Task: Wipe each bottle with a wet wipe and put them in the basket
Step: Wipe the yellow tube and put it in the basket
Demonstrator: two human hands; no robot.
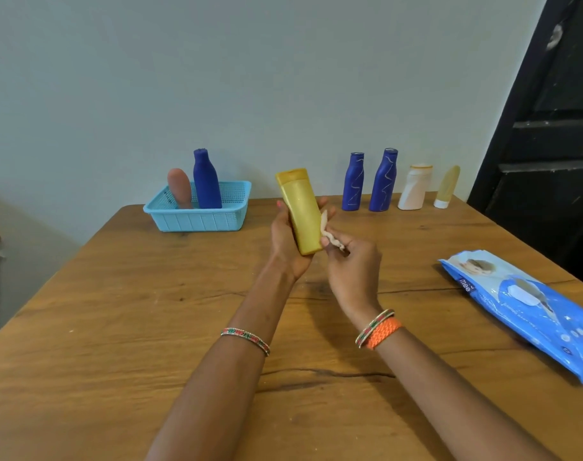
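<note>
Head view shows the wiping step under way: her left hand (288, 237) grips the yellow bottle (300, 211) above the table's (117, 327) middle, while the right hand (350, 261) pinches a wet wipe (328, 232) against its side. Next, I'd guess, it goes into the blue basket (197, 219) at the far-left edge, beside two bottles already there.
</note>
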